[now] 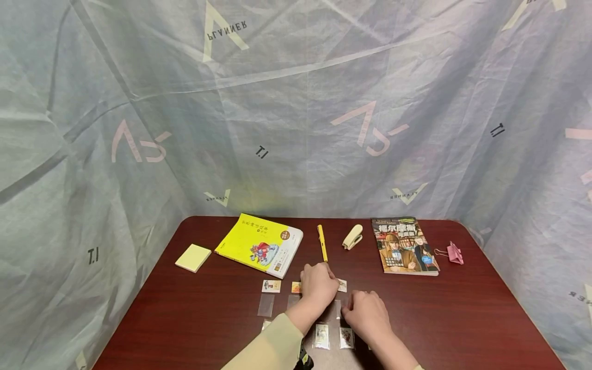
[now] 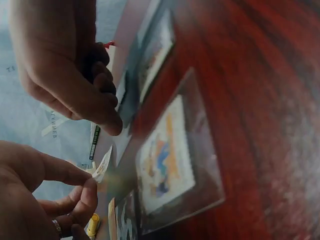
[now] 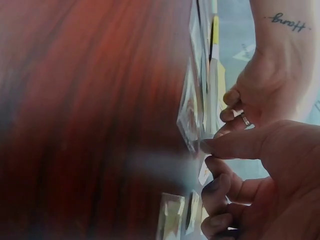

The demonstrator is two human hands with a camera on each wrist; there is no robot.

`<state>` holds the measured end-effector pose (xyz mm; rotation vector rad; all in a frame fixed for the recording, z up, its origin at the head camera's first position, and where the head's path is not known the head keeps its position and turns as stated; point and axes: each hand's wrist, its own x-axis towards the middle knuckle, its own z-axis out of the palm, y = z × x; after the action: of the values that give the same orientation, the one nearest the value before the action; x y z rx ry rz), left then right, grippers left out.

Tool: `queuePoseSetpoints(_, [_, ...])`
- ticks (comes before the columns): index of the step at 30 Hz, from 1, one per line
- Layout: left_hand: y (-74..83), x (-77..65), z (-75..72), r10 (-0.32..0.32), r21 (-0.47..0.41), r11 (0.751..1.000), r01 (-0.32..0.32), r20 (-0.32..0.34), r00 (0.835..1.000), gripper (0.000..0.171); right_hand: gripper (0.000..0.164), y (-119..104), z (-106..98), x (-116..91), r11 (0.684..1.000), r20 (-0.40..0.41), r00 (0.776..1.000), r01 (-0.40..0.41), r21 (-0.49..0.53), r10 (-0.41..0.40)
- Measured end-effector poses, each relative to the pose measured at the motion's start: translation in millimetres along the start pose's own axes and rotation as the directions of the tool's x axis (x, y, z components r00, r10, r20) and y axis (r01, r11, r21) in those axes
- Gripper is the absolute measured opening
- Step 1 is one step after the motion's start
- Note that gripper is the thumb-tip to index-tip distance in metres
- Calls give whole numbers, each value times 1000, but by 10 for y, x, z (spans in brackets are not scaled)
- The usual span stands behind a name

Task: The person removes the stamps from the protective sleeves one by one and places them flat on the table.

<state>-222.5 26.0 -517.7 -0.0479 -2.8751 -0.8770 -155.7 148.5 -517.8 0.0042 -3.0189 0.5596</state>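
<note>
My left hand (image 1: 319, 285) pinches a small stamp (image 2: 102, 167) between thumb and forefinger, above the table. Just right of it, my right hand (image 1: 368, 314) has its thumb and forefinger at a small clear plastic sleeve (image 2: 121, 145) and appears to pinch its edge. Loose stamps lie in a row beyond the hands, one at the left end (image 1: 271, 286) and another partly behind the left hand (image 1: 342, 285). Clear sleeves, such as the leftmost one (image 1: 265, 305), lie below that row. Nearer the body are sleeves with stamps inside (image 1: 321, 336).
On the dark red table (image 1: 462, 318) stand a yellow book (image 1: 252, 241), a sticky-note pad (image 1: 193, 258), a yellow pen (image 1: 322, 242), a cream stapler (image 1: 353, 237), a comic-style book (image 1: 404, 246) and a pink binder clip (image 1: 455, 253). Grey cloth hangs around the table.
</note>
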Motion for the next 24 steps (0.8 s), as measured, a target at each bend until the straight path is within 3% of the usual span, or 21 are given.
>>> queuePoseSetpoints(6, [41,5,69,29,167,985,-29,2,1000,27,30,7,19,0,999,-12,1000,17,-31,-18])
queuePoseSetpoints(11, [62,-10,99,38,238,970,-41,17,999,24,33,5,14,4,997,-27,999,22,-67,-24])
queuePoseSetpoints(14, [63,-15,113,42,247,968,-39,-6,999,17,34,10,14,8,997,-31,999,19,-80,-22])
queuePoseSetpoints(19, [52,-8,133,32,247,969,-27,-15,999,27,33,28,12,11,998,-33,999,19,-66,-21])
queuePoseSetpoints(24, [8,-18,97,56,163,985,-51,-27,998,19,28,89,-35,25,999,-77,997,-1,-50,-3])
